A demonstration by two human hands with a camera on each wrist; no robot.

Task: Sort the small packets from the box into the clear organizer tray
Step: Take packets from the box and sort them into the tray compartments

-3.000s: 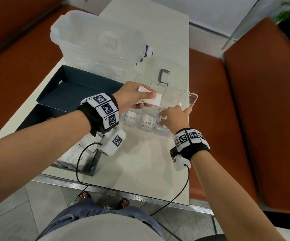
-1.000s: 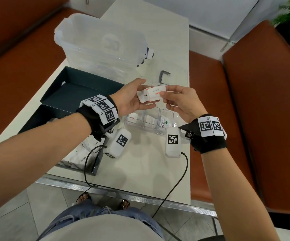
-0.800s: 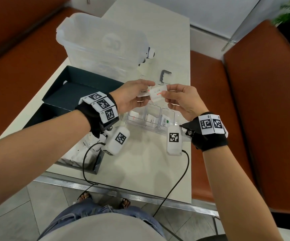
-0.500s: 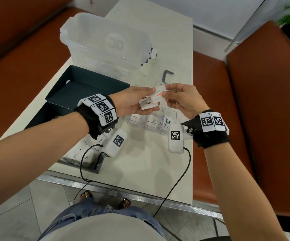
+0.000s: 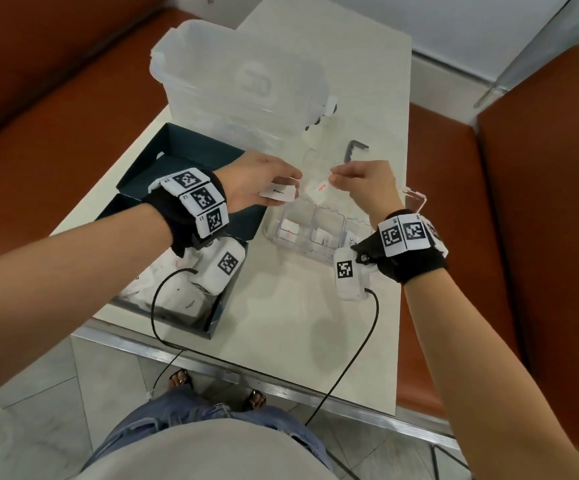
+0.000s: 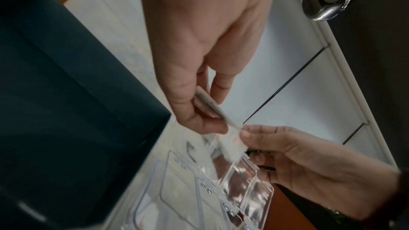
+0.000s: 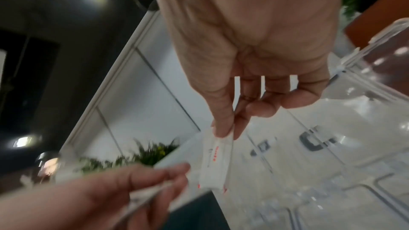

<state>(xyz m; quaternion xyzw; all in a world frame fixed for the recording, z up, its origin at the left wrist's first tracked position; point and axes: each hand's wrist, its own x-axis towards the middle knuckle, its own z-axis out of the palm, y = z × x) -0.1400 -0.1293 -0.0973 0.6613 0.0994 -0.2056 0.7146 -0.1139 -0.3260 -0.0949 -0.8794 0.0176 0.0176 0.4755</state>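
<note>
Two packets held above the organizer tray (image 5: 310, 249)

Left hand (image 5: 253, 183) pinches a black-lettered packet (image 5: 277, 192); right hand (image 5: 364, 185) pinches a red-lettered packet (image 5: 319, 190).

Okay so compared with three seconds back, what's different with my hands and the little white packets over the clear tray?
The right hand lifted out of the clear plastic organizer tray and took a red-printed white packet from the left hand, pinching it above the tray. The left hand now grips only a black-printed white packet. The tray, dark open box and big translucent tub stayed put.
</note>
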